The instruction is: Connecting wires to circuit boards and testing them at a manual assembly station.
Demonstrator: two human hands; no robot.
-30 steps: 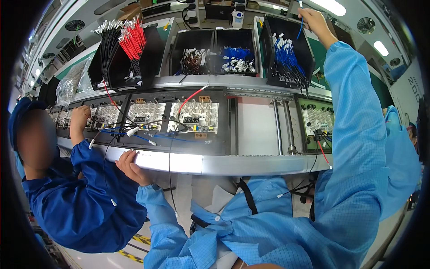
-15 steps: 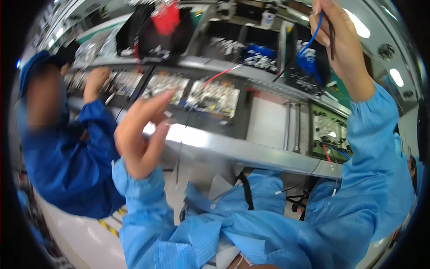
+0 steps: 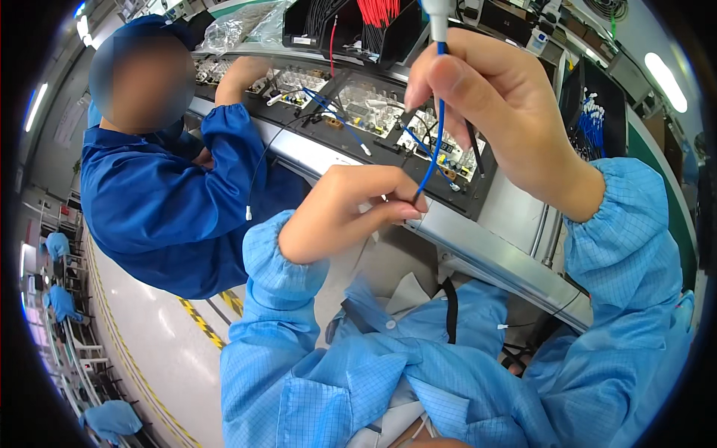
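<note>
My right hand (image 3: 500,112) is closed, pinching a blue wire (image 3: 439,123) between thumb and fingers. Above that hand the wire runs into a white sleeve with a grey end (image 3: 438,19), cut off by the picture's top edge. Lower down, its other end meets the closed fingertips of my left hand (image 3: 351,205). A dark wire (image 3: 475,149) also hangs from under my right hand. Behind the hands lie circuit boards (image 3: 366,112) in black trays, with loose blue wires (image 3: 345,123) across them.
At the left a co-worker in dark blue (image 3: 168,201) reaches a hand (image 3: 245,73) toward the boards. Bins of black wires (image 3: 321,22) and red wires (image 3: 379,11) stand at the back. White-tipped blue wires (image 3: 591,123) sit in a bin at right. A metal rail (image 3: 478,239) edges the bench.
My right hand has come down and left with the blue wire. My left hand, open before, has moved right and closed on the wire's lower end. The whole view has shifted.
</note>
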